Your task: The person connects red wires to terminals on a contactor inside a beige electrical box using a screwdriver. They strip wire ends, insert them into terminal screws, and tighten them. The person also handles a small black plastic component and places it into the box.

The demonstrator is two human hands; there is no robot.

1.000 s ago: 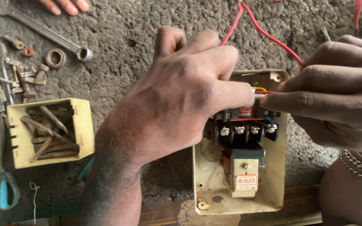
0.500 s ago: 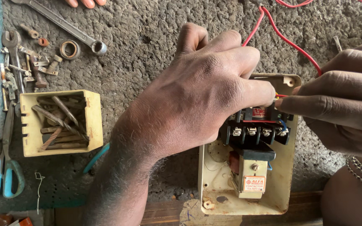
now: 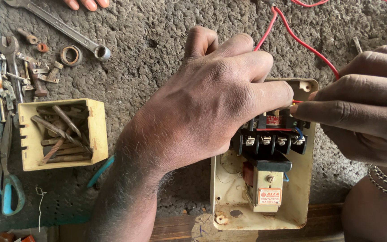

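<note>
Fingertips of both hands meet at the top edge of the black switch block (image 3: 272, 139), which sits inside the cream box (image 3: 297, 207) on the rough grey floor. The left hand (image 3: 211, 107) lies knuckles-up over the block with its fingers pressed together and curled down, the forefinger tip stretched toward the terminals; what its thumb does underneath cannot be told. The right hand (image 3: 359, 118) pinches something thin between thumb and forefinger just at that forefinger's tip, near where the red wire (image 3: 307, 47) runs in. To do this well, I judge the left should steady the block while the right feeds the wire end straight into its terminal, keeping the bare strands together. Compared with a second ago, the hands keep the same hold; the view has shifted, so the yellow box of drill bits (image 3: 97, 134) and blue scissors (image 3: 1, 190) sit further right.
</note>
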